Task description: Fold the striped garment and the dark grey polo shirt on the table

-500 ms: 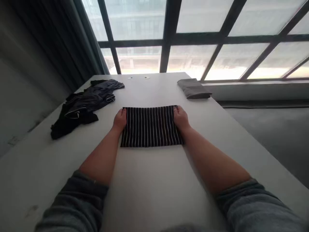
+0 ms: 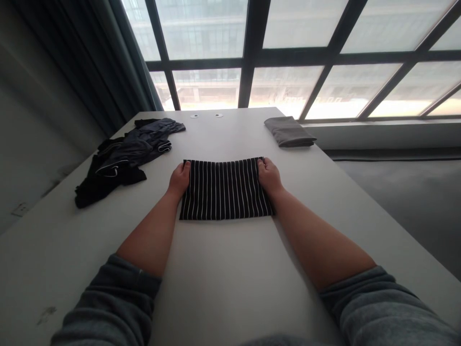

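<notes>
A black cloth with thin white stripes (image 2: 226, 190), folded into a rectangle, is stretched between my two hands over the middle of the white table. My left hand (image 2: 179, 179) is closed on its far left corner, thumb on top. At the far right corner, my right hand (image 2: 269, 175) grips it the same way. The cloth's far edge sags slightly between the hands, and its near edge hangs towards me. Whether that near edge touches the table I cannot tell. The fingers behind the cloth are hidden.
A rumpled heap of dark clothes (image 2: 133, 151) lies along the left side of the white table (image 2: 230, 278). A folded grey cloth (image 2: 289, 131) rests near the far right edge. Beyond stand large windows (image 2: 209, 89), with a dark curtain (image 2: 90, 57) at the left.
</notes>
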`<control>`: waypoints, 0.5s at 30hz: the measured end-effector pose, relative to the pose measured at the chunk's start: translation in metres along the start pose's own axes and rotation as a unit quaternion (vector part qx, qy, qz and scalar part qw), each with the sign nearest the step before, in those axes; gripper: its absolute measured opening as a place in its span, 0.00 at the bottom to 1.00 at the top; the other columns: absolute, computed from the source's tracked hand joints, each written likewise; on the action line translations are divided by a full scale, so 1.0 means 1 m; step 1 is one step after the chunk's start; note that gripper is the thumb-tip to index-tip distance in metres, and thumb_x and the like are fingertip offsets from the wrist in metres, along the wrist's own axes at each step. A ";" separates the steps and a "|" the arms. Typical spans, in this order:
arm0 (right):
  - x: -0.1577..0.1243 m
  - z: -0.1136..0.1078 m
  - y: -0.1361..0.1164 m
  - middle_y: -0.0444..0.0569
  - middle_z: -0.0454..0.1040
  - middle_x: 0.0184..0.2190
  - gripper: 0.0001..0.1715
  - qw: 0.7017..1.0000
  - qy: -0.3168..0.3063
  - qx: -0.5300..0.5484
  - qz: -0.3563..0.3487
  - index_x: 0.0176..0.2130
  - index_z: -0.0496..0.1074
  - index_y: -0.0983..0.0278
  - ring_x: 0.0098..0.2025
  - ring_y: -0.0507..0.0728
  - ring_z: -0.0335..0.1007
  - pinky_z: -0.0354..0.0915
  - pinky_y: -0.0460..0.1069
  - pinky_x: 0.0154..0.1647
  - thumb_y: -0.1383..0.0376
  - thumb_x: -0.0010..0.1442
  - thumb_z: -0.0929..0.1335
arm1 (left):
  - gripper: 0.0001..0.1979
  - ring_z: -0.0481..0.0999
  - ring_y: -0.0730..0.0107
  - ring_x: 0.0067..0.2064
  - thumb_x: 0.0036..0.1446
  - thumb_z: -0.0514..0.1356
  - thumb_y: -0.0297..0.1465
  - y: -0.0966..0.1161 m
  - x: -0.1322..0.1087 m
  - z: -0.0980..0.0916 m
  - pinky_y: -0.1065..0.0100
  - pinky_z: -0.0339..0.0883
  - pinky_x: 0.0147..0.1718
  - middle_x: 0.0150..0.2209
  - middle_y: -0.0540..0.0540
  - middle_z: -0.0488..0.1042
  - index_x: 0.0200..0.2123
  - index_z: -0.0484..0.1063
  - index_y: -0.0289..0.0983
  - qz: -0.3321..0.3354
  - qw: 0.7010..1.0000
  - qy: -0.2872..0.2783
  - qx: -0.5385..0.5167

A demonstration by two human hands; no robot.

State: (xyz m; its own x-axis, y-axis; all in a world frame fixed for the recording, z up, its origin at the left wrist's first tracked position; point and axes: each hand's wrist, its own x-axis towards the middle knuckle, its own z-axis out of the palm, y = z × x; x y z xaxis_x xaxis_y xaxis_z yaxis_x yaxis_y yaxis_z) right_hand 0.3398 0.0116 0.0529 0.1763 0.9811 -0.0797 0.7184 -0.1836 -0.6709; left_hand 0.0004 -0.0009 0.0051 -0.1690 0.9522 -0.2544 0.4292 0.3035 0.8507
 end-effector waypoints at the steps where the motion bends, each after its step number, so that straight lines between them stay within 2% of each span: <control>1: 0.000 -0.001 -0.001 0.47 0.70 0.27 0.22 1.000 0.001 -0.002 0.001 0.31 0.62 0.59 0.30 0.57 0.63 0.58 0.52 0.36 0.48 0.69 0.59 | 0.24 0.76 0.56 0.39 0.69 0.49 0.51 0.000 0.000 0.000 0.59 0.69 0.44 0.34 0.43 0.78 0.32 0.69 0.40 -0.004 1.000 -0.005 -0.003; 7: -0.003 -0.005 -0.007 0.50 0.75 0.27 0.25 0.999 -0.028 0.000 0.023 0.29 0.68 0.61 0.30 0.58 0.67 0.60 0.52 0.35 0.45 0.65 0.63 | 0.23 0.77 0.54 0.41 0.66 0.53 0.53 0.000 -0.001 0.000 0.58 0.70 0.45 0.35 0.43 0.79 0.35 0.73 0.39 -0.005 1.000 -0.012 -0.014; 15: -0.003 -0.006 -0.008 0.52 0.77 0.28 0.24 0.999 -0.030 -0.003 0.017 0.30 0.71 0.62 0.33 0.60 0.69 0.61 0.52 0.36 0.47 0.64 0.63 | 0.22 0.79 0.50 0.47 0.69 0.50 0.49 -0.001 -0.001 0.002 0.53 0.69 0.52 0.42 0.39 0.81 0.42 0.75 0.38 0.007 1.000 -0.003 -0.026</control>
State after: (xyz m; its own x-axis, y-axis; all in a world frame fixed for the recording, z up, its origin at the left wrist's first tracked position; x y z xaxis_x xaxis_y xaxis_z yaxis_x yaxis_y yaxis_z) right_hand 0.3376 0.0095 0.0625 0.1604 0.9761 -0.1466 0.7173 -0.2173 -0.6620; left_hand 0.0022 -0.0017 0.0038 -0.1581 0.9564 -0.2454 0.3839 0.2885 0.8772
